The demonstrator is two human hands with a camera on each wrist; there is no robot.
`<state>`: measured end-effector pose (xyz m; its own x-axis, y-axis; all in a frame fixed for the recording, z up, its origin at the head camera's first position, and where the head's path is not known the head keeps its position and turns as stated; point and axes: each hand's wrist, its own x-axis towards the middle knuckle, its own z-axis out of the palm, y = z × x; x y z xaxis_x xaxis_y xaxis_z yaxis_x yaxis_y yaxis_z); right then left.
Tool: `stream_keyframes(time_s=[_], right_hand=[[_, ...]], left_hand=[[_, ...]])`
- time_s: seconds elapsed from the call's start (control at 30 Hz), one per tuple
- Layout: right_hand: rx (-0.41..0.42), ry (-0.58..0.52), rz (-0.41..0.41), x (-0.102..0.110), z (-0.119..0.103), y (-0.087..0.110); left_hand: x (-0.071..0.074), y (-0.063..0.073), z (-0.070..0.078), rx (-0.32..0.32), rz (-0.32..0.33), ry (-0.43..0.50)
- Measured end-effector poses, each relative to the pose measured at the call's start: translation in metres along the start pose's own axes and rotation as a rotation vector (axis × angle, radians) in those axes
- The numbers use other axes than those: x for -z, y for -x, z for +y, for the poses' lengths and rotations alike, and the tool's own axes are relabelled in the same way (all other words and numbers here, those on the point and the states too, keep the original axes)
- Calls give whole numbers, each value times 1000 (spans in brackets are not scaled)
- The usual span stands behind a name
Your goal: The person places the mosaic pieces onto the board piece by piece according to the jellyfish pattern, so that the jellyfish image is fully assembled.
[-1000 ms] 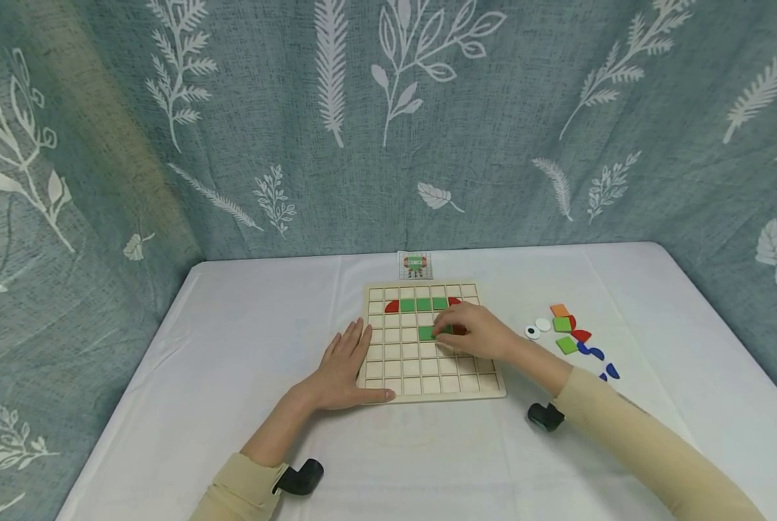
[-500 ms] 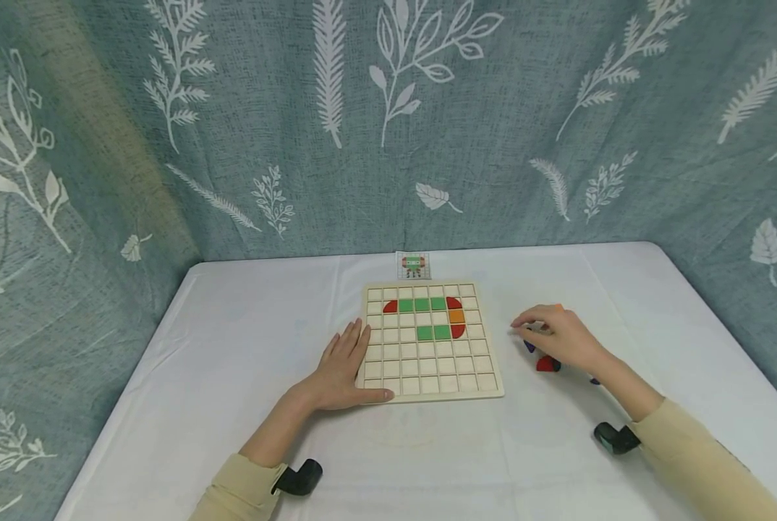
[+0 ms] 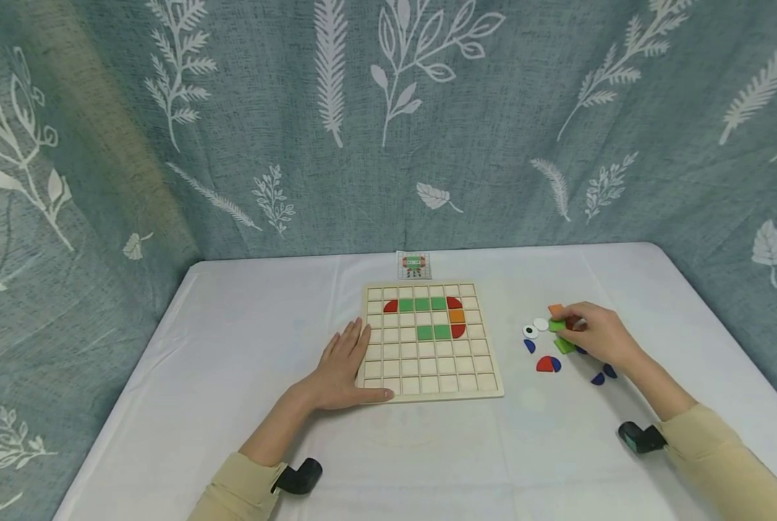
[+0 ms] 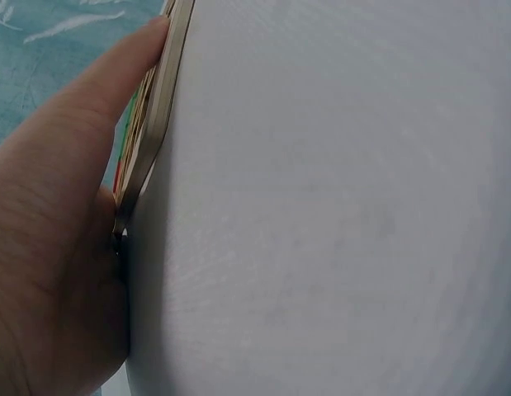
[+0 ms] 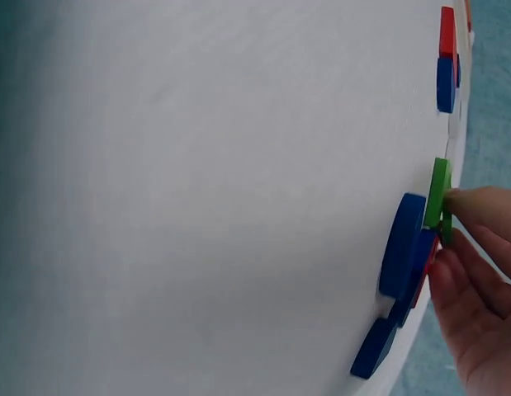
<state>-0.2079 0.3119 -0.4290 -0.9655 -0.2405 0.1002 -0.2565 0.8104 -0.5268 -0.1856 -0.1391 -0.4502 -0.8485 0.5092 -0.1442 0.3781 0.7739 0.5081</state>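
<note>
A wooden grid board lies on the table, with red, green and orange tiles set in some of its cells. My left hand rests flat on its left edge, thumb along the near corner; in the left wrist view the thumb lies against the board's rim. My right hand is at the loose pieces on the right, its bent thumb and fingers at a green square tile. The right wrist view shows fingertips touching the green tile; whether they grip it is unclear. The hand partly hides a red piece.
Around the right hand lie an orange tile, another green tile, round white pieces, a red quarter piece and several blue pieces. A small pattern card lies behind the board.
My right hand has left the board and moved right to the loose pieces. An orange tile and a red piece now show on the board. A red piece and some blue ones have shifted nearer.
</note>
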Motion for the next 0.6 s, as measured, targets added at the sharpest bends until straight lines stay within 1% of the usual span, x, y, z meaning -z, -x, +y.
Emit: stream_keyframes(time_s=[0.17, 0.3, 0.43, 0.6], right_hand=[[50, -8, 26, -3, -2, -3], [34, -12, 35, -5, -11, -5], [3, -40, 12, -11, -25, -12], [13, -114, -24, -26, -45, -25]], left_hand=[[0, 0, 0, 4, 0, 0], [0, 0, 0, 5, -2, 6], [0, 0, 0, 5, -2, 6], [-1, 0, -1, 2, -2, 3]])
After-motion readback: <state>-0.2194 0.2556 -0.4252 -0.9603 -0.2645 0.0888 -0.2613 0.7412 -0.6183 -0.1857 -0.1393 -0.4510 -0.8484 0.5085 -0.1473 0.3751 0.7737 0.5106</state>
